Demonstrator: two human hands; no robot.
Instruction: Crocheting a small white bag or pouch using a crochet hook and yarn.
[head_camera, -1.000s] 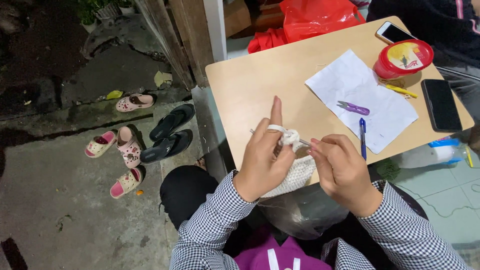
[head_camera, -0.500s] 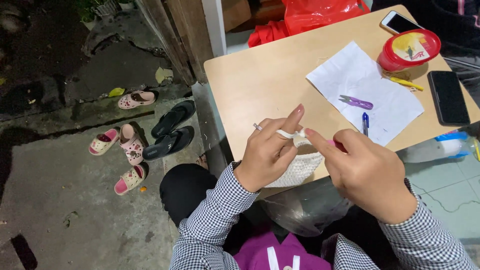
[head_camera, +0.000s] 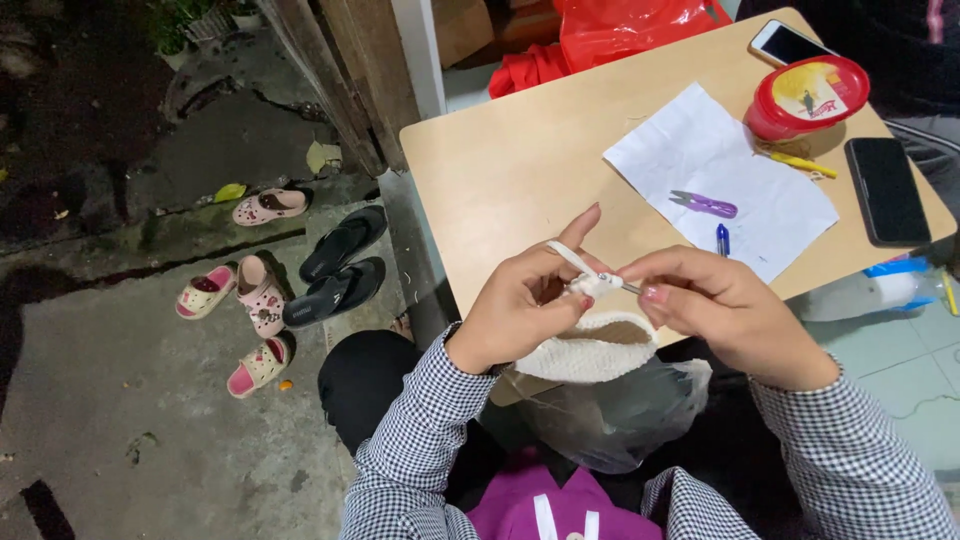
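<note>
Crochet piece (head_camera: 585, 352): white, bowl-shaped, ribbed, hanging below left hand (head_camera: 525, 300), right hand (head_camera: 715, 305).

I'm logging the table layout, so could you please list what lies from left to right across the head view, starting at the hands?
Left hand → white crocheted piece → right hand → purple snips → red tub → black phone.

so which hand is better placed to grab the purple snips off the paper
Right. The right hand sits just below the purple snips on the white paper; the left hand is farther off, with white yarn over its finger.
</note>
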